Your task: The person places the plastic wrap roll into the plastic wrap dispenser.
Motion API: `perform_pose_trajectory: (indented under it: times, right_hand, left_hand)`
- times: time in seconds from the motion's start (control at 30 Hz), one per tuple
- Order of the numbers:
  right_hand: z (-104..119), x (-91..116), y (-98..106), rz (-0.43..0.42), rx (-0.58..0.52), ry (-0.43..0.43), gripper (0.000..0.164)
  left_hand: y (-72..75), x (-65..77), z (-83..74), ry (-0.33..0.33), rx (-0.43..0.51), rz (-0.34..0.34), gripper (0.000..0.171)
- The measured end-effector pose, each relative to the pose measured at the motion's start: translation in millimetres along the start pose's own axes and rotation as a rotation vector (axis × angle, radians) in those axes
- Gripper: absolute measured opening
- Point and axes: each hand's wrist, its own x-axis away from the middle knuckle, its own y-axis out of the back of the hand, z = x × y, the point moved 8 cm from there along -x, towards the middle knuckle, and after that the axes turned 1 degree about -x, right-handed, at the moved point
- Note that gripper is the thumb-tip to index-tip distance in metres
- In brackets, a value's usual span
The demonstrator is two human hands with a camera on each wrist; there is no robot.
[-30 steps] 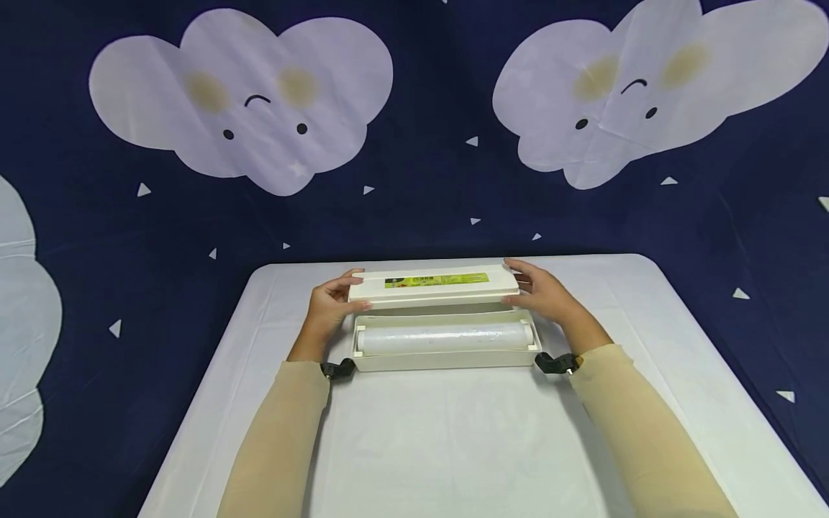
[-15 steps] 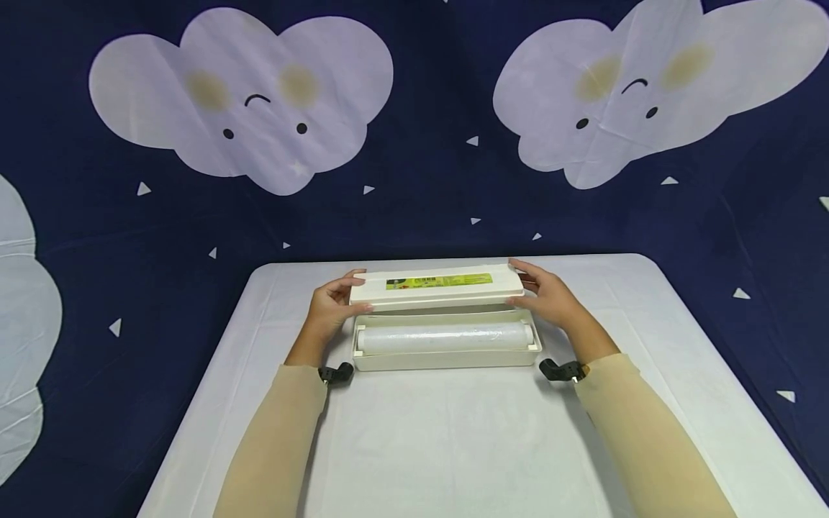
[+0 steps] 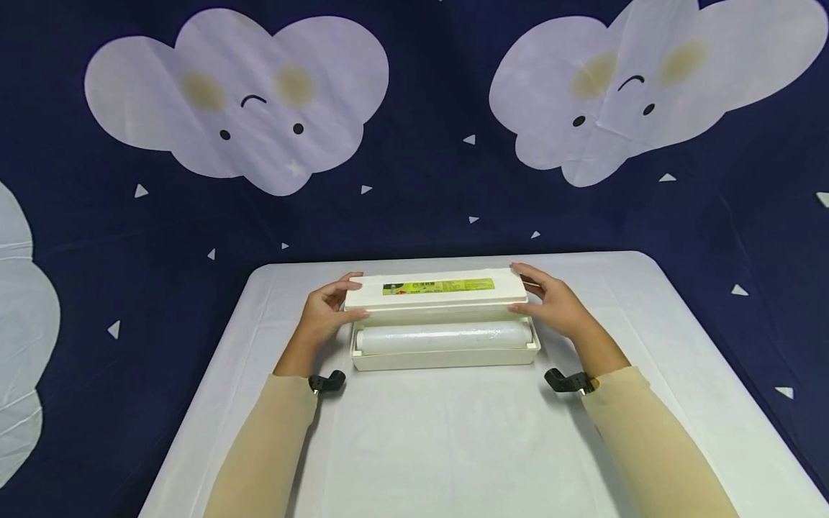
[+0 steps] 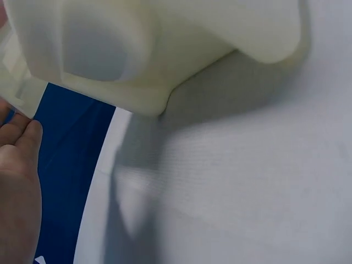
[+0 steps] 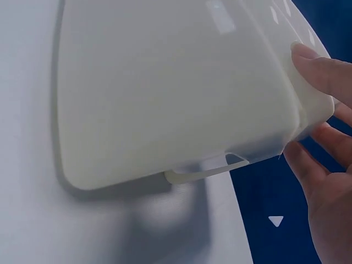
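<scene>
A white plastic lid (image 3: 453, 297) with a yellow-green label (image 3: 437, 286) is held by its two ends, raised and tilted over the back of a long white box (image 3: 447, 359). Inside the box lies a roll of cling film (image 3: 447, 337). My left hand (image 3: 325, 311) grips the lid's left end, thumb at the front edge and fingers behind. At the other end my right hand (image 3: 552, 305) holds it the same way. In the right wrist view the thumb (image 5: 322, 74) presses on the lid. The lid hides the box's back wall.
A white cloth-covered table (image 3: 447, 439) bears the box near its far edge. Behind it hangs a dark blue cloth (image 3: 427, 173) with clouds and small triangles. Black devices sit on the left wrist (image 3: 327, 382) and the right wrist (image 3: 567, 381).
The lid has come slightly down and nearer, now covering the box's back edge. Both hands moved with it, keeping their grip. The box and roll stayed in place.
</scene>
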Motion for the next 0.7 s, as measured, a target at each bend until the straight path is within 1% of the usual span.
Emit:
perform_pose_trajectory:
  times: [0.07, 0.2, 0.33, 0.43, 0.6, 0.7]
  right_hand:
    - [2, 3, 0, -0.003, -0.015, 0.017, 0.087]
    - [3, 9, 1, -0.009, -0.023, 0.019, 0.088]
    - [5, 17, 1, -0.011, -0.021, 0.030, 0.088]
    - [6, 21, 1, -0.013, -0.020, 0.031, 0.089]
    - [3, 27, -1, -0.009, -0.019, 0.004, 0.090]
    - [1, 30, -2, -0.012, -0.029, -0.001, 0.090]
  left_hand:
    - [-1.0, 2.5, -3.7, -0.009, -0.003, 0.011, 0.053]
    - [-3.2, 8.0, -9.8, -0.026, -0.024, 0.029, 0.054]
    - [-5.6, 13.1, -13.2, -0.028, -0.045, 0.039, 0.056]
    - [-6.9, 16.2, -14.3, -0.015, -0.053, 0.036, 0.057]
    - [-10.3, 21.7, -18.1, 0.013, -0.053, 0.033, 0.056]
    - [-15.0, 26.6, -27.8, 0.021, -0.061, 0.037, 0.055]
